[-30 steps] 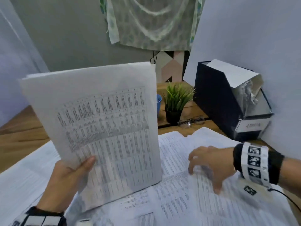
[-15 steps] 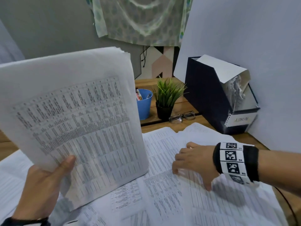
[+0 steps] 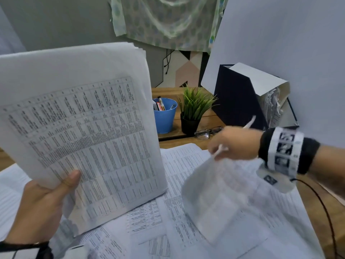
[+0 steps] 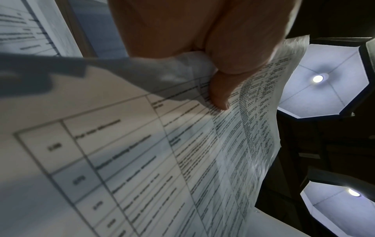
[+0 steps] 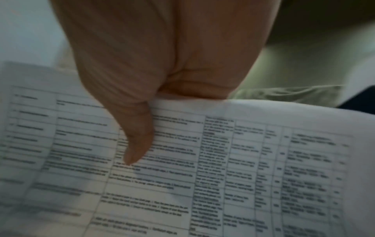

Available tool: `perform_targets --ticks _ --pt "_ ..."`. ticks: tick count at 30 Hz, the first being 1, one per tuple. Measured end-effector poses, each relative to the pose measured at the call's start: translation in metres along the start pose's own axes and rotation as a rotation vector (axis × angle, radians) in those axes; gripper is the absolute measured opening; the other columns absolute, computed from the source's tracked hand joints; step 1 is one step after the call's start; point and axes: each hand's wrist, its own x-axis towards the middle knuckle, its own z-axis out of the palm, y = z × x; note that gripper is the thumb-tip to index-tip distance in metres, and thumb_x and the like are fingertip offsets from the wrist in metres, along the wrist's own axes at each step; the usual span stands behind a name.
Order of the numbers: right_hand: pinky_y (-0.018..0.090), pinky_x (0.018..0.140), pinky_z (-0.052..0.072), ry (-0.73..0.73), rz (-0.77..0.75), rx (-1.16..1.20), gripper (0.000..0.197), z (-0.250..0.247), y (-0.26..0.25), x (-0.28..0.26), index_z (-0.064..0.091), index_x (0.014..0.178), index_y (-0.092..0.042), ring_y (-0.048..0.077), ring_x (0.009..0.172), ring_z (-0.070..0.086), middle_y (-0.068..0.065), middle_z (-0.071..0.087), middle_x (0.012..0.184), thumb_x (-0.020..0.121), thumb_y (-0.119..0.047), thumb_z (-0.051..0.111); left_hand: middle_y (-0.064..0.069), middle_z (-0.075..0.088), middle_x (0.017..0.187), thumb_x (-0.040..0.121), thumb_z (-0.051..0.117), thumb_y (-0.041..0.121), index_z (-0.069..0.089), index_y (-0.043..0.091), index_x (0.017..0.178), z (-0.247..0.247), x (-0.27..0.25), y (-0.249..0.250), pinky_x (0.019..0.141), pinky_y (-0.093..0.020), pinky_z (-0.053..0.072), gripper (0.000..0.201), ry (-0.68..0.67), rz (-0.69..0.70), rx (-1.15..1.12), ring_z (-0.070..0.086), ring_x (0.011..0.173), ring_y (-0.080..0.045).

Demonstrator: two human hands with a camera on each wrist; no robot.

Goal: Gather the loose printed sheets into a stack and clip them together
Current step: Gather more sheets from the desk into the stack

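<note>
Stack: your left hand is holding the stack upright above the desk, thumb lying across the printed front, the other fingers hidden behind the paper. Its top right corner is fanning out into separate sheet edges.
Left wrist view: your thumb is pressing on the table print of the stack; the near rows are blurring out and cannot be read. Two ceiling lamps are showing past the paper's edge.
Sheet: your right hand is pinching one sheet by its upper edge, fingers curled on it, and it is hanging curved just above the loose sheets. The sheet is smearing with motion, so its print is not legible from the head view.
Right wrist view: your thumb is lying on the printed face of the sheet, the fingers underneath staying out of sight. Text is too soft to read.
Loose sheets: more loose sheets are lying overlapped on the desk, running off the bottom and left edges of the head view.
Behind: a blue cup, a small plant, glasses and a dark file box are standing at the back; the stack is cutting off the cup's left side.
Clip: you cannot make one out anywhere.
</note>
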Motion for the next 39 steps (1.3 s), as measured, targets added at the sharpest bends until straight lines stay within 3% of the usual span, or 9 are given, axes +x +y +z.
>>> perform_targets --ticks 5,10,16,20,25,29,32,35,39 --pt "0.035 0.070 0.055 0.481 0.294 0.497 0.010 -0.053 0.046 -0.015 0.071 0.083 -0.018 0.012 0.071 0.067 0.007 0.074 0.082 0.078 -0.018 0.080 -0.001 0.077 0.134 0.091 0.078 0.061 0.068 0.027 0.143 -0.016 0.007 0.001 0.106 -0.056 0.052 0.063 -0.037 -0.144 0.049 0.073 0.125 -0.027" --pt "0.027 0.047 0.047 0.281 0.436 0.744 0.033 -0.030 0.056 -0.016 0.072 0.077 -0.010 0.022 0.053 0.056 0.010 0.067 0.062 0.065 -0.039 0.080 -0.002 0.073 0.143 0.084 0.082 0.068 0.060 0.027 0.151 -0.030 0.006 -0.006 0.114 -0.061 0.046 0.081 -0.018 -0.206 0.038 0.068 0.133 -0.029" --pt "0.031 0.075 0.058 0.251 0.619 0.771 0.010 0.047 0.044 0.010 0.072 0.087 -0.022 0.015 0.080 0.070 0.003 0.076 0.090 0.083 -0.029 0.077 -0.038 0.068 0.127 0.093 0.070 0.044 0.066 -0.012 0.120 0.011 -0.034 0.070 0.101 -0.067 0.051 0.063 0.023 -0.042 0.226 0.065 0.102 -0.037" --pt "0.022 0.072 0.048 0.126 0.601 0.777 0.027 0.089 0.010 0.034 0.063 0.093 -0.033 0.013 0.091 0.065 -0.014 0.067 0.091 0.076 -0.043 0.080 -0.020 0.073 0.112 0.099 0.070 0.035 0.062 0.010 0.086 0.016 -0.034 0.073 0.091 -0.054 0.055 0.029 0.030 -0.016 0.084 0.062 0.096 -0.029" --pt "0.042 0.100 0.047 0.065 0.800 0.686 0.115 0.103 -0.006 0.072 0.037 0.140 -0.021 0.023 0.122 0.053 0.001 0.055 0.131 0.044 -0.056 0.090 0.000 0.072 0.144 0.079 0.085 0.071 0.066 0.023 0.145 -0.033 0.009 -0.019 0.120 -0.052 0.039 0.084 -0.029 -0.178 -0.084 0.064 0.139 -0.024" --pt "0.039 0.095 0.052 0.008 0.806 0.784 0.070 0.089 0.002 0.082 0.057 0.126 -0.016 0.023 0.110 0.063 0.003 0.066 0.122 0.065 -0.026 0.090 -0.036 0.072 0.127 0.088 0.069 0.076 0.079 0.018 0.122 -0.019 0.000 0.006 0.109 -0.068 0.050 0.068 -0.080 -0.070 0.151 0.066 0.122 -0.056" --pt "0.038 0.084 0.058 0.038 0.767 0.839 0.041 0.075 0.012 0.074 0.070 0.107 -0.013 0.022 0.089 0.071 0.005 0.074 0.102 0.072 -0.026 0.086 -0.049 0.068 0.105 0.102 0.055 0.067 0.081 0.014 0.109 -0.010 -0.010 0.026 0.093 -0.031 0.050 0.060 -0.021 -0.051 0.177 0.072 0.103 -0.056" --pt "0.042 0.082 0.060 0.213 0.726 0.909 0.028 0.048 0.033 0.052 0.075 0.095 -0.013 0.024 0.082 0.074 0.005 0.077 0.089 0.072 -0.026 0.085 -0.029 0.075 0.097 0.106 0.055 0.061 0.076 0.035 0.087 -0.013 -0.009 0.018 0.090 -0.021 0.048 0.038 -0.029 -0.118 -0.114 0.070 0.086 0.001" --pt "0.039 0.074 0.061 0.427 0.576 1.110 0.027 -0.007 0.049 0.012 0.073 0.096 -0.004 0.030 0.084 0.075 0.012 0.078 0.091 0.073 -0.015 0.080 0.006 0.083 0.114 0.089 0.082 0.050 0.072 0.012 0.125 -0.014 -0.008 0.013 0.093 -0.047 0.064 0.054 -0.040 -0.188 -0.033 0.079 0.111 -0.023"
